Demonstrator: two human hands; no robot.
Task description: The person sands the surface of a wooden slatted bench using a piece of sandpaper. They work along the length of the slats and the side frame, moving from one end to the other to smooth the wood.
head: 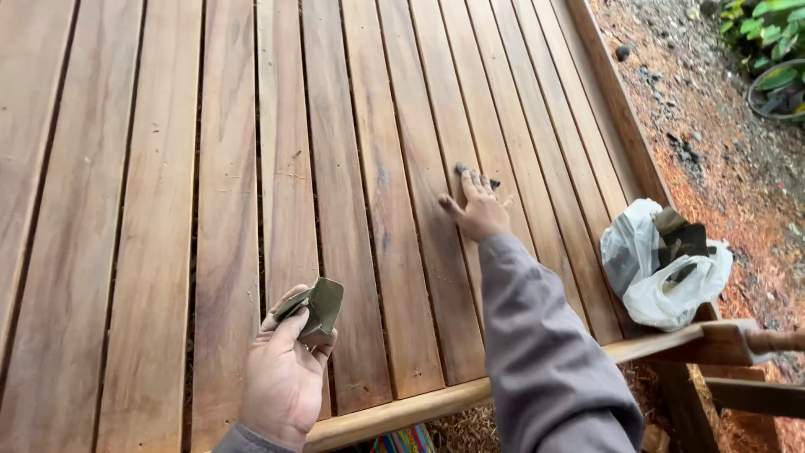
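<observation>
Wooden slats fill most of the view: a slatted table top (168, 210) of reddish-brown boards whose long axes run from the near edge away to the far side, with thin dark gaps between them.

Near the bottom, left of centre, the left hand (283, 373) is raised just above the boards, thumb and fingers pinched shut on a folded piece of olive-green sandpaper (317, 307). The folded sheet sticks up and to the right from the fingertips, clear of the wood.

Farther away and to the right, the right hand (478, 210) reaches out on a grey sleeve (545, 352). It lies palm down on a slat, fingers spread fairly wide and pointing toward the far side. A small dark scrap (462, 169) peeks out at the fingertips, pressed flat against the wood; how firmly it is held cannot be told. This hand lines up with the length of the slat beneath it.

At the right edge of the table, near the corner, sits a crumpled white plastic bag (662, 285) with more dark sheets showing in its mouth. It is closer to the right hand than to the left. Beyond the table lie reddish ground (721, 143) and green leaves (767, 33).
</observation>
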